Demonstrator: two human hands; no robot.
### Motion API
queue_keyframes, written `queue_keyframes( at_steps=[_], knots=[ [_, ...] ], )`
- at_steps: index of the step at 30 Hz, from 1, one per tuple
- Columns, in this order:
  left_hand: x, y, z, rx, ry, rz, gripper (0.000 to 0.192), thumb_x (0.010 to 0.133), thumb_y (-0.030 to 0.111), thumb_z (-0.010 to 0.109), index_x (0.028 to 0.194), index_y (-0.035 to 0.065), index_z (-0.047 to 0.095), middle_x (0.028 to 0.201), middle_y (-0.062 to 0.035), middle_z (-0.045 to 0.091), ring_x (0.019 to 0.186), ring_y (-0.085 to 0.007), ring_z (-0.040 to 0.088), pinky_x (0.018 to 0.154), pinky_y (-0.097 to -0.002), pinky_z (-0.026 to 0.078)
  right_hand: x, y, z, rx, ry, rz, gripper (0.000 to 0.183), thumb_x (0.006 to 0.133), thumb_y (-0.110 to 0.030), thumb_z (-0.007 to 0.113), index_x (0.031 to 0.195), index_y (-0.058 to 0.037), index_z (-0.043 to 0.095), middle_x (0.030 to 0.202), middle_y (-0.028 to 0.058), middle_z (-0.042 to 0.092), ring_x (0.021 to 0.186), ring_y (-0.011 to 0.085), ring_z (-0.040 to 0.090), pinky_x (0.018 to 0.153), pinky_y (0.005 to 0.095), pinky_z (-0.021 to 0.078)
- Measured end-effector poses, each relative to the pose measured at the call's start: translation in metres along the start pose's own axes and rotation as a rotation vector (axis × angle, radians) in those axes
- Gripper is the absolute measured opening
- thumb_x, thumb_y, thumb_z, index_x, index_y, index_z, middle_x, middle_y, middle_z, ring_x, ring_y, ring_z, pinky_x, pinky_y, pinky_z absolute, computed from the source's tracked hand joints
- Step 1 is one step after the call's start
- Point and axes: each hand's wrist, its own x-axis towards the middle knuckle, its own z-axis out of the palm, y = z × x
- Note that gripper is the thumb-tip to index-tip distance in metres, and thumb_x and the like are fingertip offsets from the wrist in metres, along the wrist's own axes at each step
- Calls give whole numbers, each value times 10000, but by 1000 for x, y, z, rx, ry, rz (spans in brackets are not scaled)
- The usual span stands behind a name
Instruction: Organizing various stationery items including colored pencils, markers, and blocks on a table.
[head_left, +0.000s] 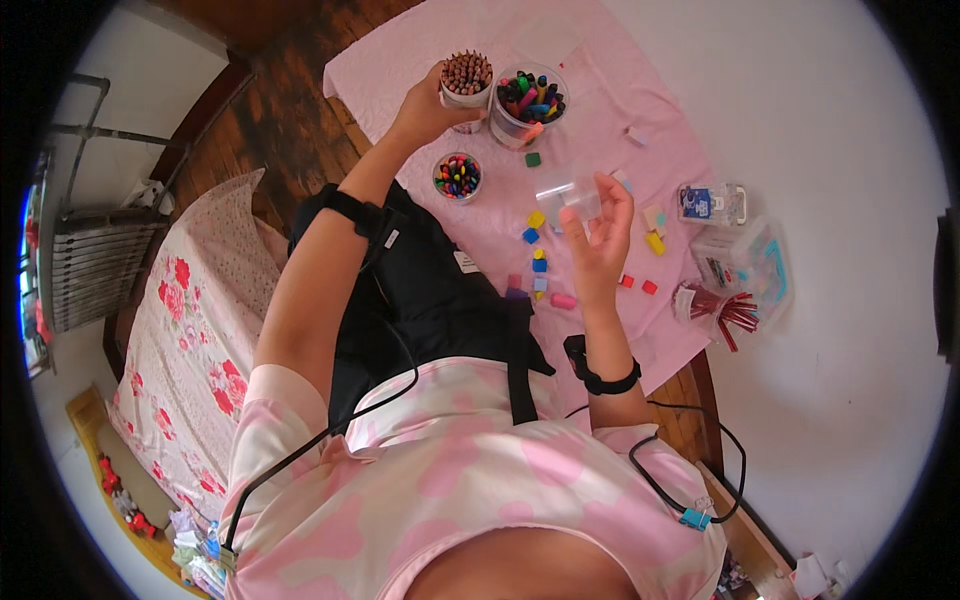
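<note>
My left hand (433, 107) grips a tub of wooden coloured pencils (466, 96), their points facing up. Touching or just beside it stands a wider clear tub of markers (517, 130). A smaller clear cup of crayons or short pens (457, 196) stands nearer to me. A clear plastic cup (562, 193), seemingly lying on its side in the air, is held between the thumb and fingers of my right hand (604, 232). Below and around that hand lie small coloured blocks, among them a yellow block (535, 219), a green block (533, 160) and a pink block (563, 301).
A pink cloth (405, 60) covers the surface before me. At its right edge, by the white wall, are a clear box with a handle (712, 204), a plastic case (750, 262) and a bundle of red sticks (724, 309). A flowered cover (202, 322) is at left.
</note>
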Motion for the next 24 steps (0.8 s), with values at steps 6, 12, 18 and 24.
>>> queue_keyframes(
  at_steps=[6, 12, 18, 24],
  knots=[
    [-31, 54, -16, -74, 153, 103, 649, 698, 241, 927, 1241, 48, 627, 1161, -124, 697, 1106, -246, 672, 944, -350, 522, -3, -5, -9, 37, 2, -105, 674, 885, -110, 785, 1419, -2, 388, 1364, 148, 513, 1242, 211, 534, 1074, 348, 418],
    [-91, 158, -38, 152, 215, 428, 706, 626, 175, 913, 1274, 99, 641, 1046, -116, 574, 982, -310, 632, 868, -375, 526, 2, -52, 3, 395, 13, -166, 743, 929, -189, 735, 1510, 15, 322, 1460, 157, 447, 1319, 217, 474, 1129, 373, 369],
    [-144, 191, -10, 117, 17, 164, 704, 630, 146, 902, 1269, 23, 634, 1132, -130, 606, 1042, -283, 621, 918, -366, 513, -4, -72, 5, 396, -142, -184, 626, 934, -164, 733, 1462, 13, 450, 1396, 112, 480, 1282, 194, 509, 1078, 359, 439],
    [-159, 188, 23, -4, 60, 214, 677, 632, 181, 903, 1246, 68, 641, 1067, -138, 675, 939, -333, 673, 832, -385, 551, -18, -73, -15, 136, -193, -253, 542, 917, -100, 742, 1408, -2, 535, 1336, 104, 496, 1224, 201, 565, 1027, 347, 496]
  ],
)
